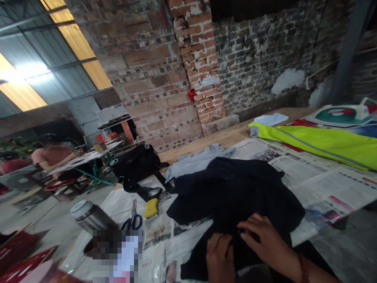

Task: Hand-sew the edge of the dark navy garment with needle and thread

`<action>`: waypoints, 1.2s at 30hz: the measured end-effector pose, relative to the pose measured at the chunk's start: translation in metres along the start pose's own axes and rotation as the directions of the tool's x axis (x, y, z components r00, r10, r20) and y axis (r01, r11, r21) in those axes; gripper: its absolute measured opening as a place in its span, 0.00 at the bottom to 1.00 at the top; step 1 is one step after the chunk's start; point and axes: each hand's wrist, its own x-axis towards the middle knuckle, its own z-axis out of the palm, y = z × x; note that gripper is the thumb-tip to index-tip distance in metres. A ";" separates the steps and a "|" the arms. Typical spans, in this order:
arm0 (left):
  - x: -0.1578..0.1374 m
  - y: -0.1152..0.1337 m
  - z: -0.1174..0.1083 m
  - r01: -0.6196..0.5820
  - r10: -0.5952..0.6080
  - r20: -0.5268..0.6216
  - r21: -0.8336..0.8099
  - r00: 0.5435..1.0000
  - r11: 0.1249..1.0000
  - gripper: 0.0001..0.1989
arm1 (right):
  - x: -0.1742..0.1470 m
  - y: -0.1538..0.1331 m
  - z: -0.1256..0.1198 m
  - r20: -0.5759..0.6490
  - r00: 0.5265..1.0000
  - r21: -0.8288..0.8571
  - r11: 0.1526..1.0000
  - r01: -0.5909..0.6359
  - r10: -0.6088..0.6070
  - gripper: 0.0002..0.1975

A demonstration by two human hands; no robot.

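Note:
A dark navy or black garment (229, 188) lies spread and rumpled over newspaper on the table in front of me. My left hand (219, 255) is at its near edge, fingers bent down and closed on the cloth. Just to the right, my right hand (262, 239) pinches the same fabric between thumb and fingers. A small gap separates the two hands. The fingertips are partly lost against the dark cloth, so the exact fold they hold cannot be made out. Behind the garment lies a light grey cloth (200, 157).
Left of the garment are a black bag (135, 165), a yellow-handled tool (151, 208), scissors (133, 219) and a steel flask (92, 216). A neon-yellow garment (318, 143) and an iron (341, 114) lie at right. A person (54, 153) sits at another table.

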 end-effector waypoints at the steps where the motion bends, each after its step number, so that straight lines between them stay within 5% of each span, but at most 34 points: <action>1: 0.000 0.001 0.000 -0.004 0.004 -0.013 -0.004 1.000 1.000 0.15 | 0.003 -0.003 0.001 0.038 0.999 0.000 1.000 -0.021 0.021 0.10; 8: 0.000 0.007 -0.004 0.039 -0.039 0.026 -0.033 0.999 0.999 0.15 | 0.007 -0.006 0.007 0.112 0.990 0.200 0.974 -0.109 0.087 0.12; 16: 0.014 0.016 -0.018 0.256 -0.214 0.222 -0.176 0.951 0.951 0.10 | 0.016 -0.005 -0.001 0.024 0.931 0.548 0.775 -0.316 0.363 0.15; 21: 0.017 0.017 -0.024 0.296 -0.247 0.218 -0.232 0.944 0.927 0.07 | 0.019 -0.004 -0.016 0.108 0.923 0.641 0.683 -0.349 0.369 0.17; 31: 0.017 0.018 -0.027 0.353 -0.306 0.186 -0.328 0.934 0.876 0.08 | 0.044 -0.031 -0.081 0.018 0.975 0.710 0.684 -0.170 0.223 0.16; 36: 0.018 0.019 -0.029 0.363 -0.323 0.169 -0.341 0.931 0.867 0.09 | 0.058 -0.038 -0.120 -0.033 0.960 0.905 0.417 -0.089 0.277 0.11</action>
